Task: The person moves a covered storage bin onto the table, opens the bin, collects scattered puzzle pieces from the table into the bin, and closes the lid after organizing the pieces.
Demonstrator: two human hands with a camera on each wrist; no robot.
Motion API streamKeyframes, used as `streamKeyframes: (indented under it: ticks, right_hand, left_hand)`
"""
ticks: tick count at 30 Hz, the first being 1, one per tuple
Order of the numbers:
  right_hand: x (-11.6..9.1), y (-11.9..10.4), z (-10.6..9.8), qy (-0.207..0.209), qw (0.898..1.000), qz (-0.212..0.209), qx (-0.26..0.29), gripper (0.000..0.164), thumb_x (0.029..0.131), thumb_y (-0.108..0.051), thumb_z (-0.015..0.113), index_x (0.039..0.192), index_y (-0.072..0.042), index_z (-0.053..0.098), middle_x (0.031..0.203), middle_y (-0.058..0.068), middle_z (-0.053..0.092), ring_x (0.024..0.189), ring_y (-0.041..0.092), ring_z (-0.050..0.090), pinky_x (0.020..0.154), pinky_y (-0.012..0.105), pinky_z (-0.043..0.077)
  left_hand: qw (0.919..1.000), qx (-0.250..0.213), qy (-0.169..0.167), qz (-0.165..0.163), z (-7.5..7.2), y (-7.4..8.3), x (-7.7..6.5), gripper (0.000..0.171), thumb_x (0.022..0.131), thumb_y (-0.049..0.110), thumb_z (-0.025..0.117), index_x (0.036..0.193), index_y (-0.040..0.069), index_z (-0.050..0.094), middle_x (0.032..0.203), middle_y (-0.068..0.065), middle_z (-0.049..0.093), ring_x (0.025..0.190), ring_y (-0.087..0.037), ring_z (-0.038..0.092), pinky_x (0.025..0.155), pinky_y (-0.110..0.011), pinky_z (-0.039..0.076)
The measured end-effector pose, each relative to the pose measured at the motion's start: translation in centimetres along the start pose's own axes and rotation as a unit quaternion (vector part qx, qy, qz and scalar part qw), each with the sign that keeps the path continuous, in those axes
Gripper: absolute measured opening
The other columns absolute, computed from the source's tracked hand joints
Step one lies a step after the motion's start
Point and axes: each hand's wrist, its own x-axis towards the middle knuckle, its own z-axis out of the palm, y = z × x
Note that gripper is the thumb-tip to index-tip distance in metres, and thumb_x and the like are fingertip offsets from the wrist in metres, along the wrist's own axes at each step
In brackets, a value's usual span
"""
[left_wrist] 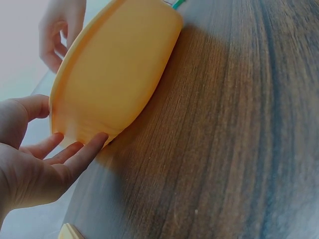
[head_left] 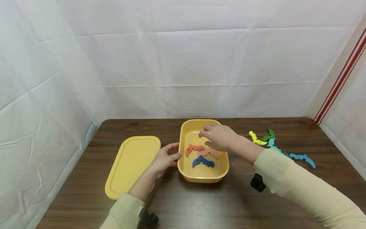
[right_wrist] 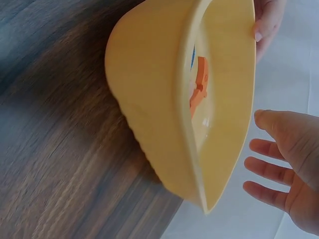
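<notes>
A yellow plastic box (head_left: pixel 203 178) stands on the table with its open top up. Inside lie an orange curved piece (head_left: pixel 194 149), a pale pink one (head_left: pixel 213 153) and a dark blue one (head_left: pixel 203 161). My left hand (head_left: pixel 166 158) holds the box's left side, thumb at the rim and fingertips against the outer wall (left_wrist: pixel 94 94). Over the far right part of the box hovers my right hand (head_left: pixel 219 137), its fingers apart and lightly bent, with nothing between them. The right wrist view shows its fingers (right_wrist: pixel 269 170) beyond the rim.
A yellow lid (head_left: pixel 132 165) lies flat at the left, partly under the left forearm. To the right are more curved pieces: yellow (head_left: pixel 257 139), green (head_left: pixel 268 135), light blue (head_left: pixel 273 144) and blue (head_left: pixel 303 158). White sheeting (head_left: pixel 183 63) hangs behind the wooden table (head_left: pixel 197 203).
</notes>
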Motion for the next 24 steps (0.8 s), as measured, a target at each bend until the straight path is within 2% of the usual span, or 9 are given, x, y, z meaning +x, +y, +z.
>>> streamKeyframes:
  ticks: [6,11,16,24]
  right_hand:
    - [-0.9,1.3,0.0,0.016,1.000,0.015,0.018,0.028,0.085,-0.025,0.065,0.112,-0.019,0.060,0.104,0.003,0.058,0.093,0.019,0.057,0.072,0.034,0.053]
    - [-1.8,2.6,0.1,0.008,0.999,0.042,0.026,0.030,0.085,-0.024,0.065,0.113,-0.018,0.060,0.105,0.003,0.057,0.093,0.022,0.058,0.072,0.037,0.053]
    - [-3.1,4.0,0.3,0.020,0.998,0.057,0.029,0.030,0.084,-0.022,0.066,0.113,-0.016,0.060,0.100,0.003,0.058,0.086,0.021,0.059,0.068,0.035,0.052]
    - [-5.4,5.9,1.2,0.043,0.996,0.063,0.039,0.032,0.082,-0.021,0.069,0.112,-0.015,0.061,0.100,0.004,0.059,0.083,0.023,0.060,0.064,0.036,0.052]
  left_hand:
    - [1.0000,0.000,0.002,0.003,-0.2,-0.3,0.2,0.053,0.088,0.004,0.056,0.137,-0.002,0.037,0.139,-0.024,0.039,0.117,-0.036,0.050,0.087,-0.043,0.050]
    - [1.0000,-0.004,0.002,0.001,-0.6,-1.5,1.3,0.053,0.088,0.004,0.056,0.138,0.000,0.037,0.139,-0.022,0.039,0.116,-0.035,0.051,0.085,-0.042,0.052]
    - [0.9999,-0.007,0.010,0.007,-0.7,-2.5,2.0,0.051,0.088,0.006,0.057,0.136,0.003,0.040,0.138,-0.019,0.041,0.114,-0.032,0.053,0.082,-0.040,0.053]
    - [0.9998,-0.005,0.018,0.007,-0.8,-2.6,2.0,0.050,0.087,0.006,0.058,0.135,0.004,0.043,0.136,-0.017,0.044,0.113,-0.030,0.053,0.081,-0.038,0.054]
